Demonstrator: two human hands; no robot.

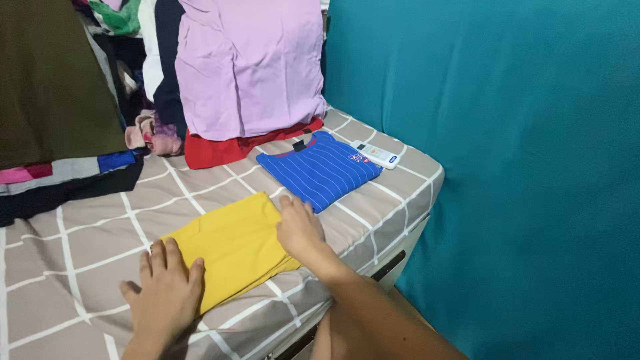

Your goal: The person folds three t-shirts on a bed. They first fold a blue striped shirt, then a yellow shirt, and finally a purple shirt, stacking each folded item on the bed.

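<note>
Well, biggest first: the teal fabric wall (520, 167) filled the whole right side, hard against the bed's right edge. The bed with its grey, white-checked sheet (80, 240) carried everything else. Along its far edge a heap of clothes stood stacked: an olive-brown cloth (53, 80) at the far-left corner, a lilac shirt (250, 63) draped over a red garment (213, 152). Just in front of the red one lay a folded blue pinstriped shirt (320, 172), and beside it, near the far-right corner, a small white remote control (375, 155). Close to the near edge sat the folded yellow cloth (230, 247). The left hand (163, 297) pressed flat on its near-left corner, fingers spread apart; the right hand (300, 230) rested flat on its right edge, fingers together, gripping nothing.
</note>
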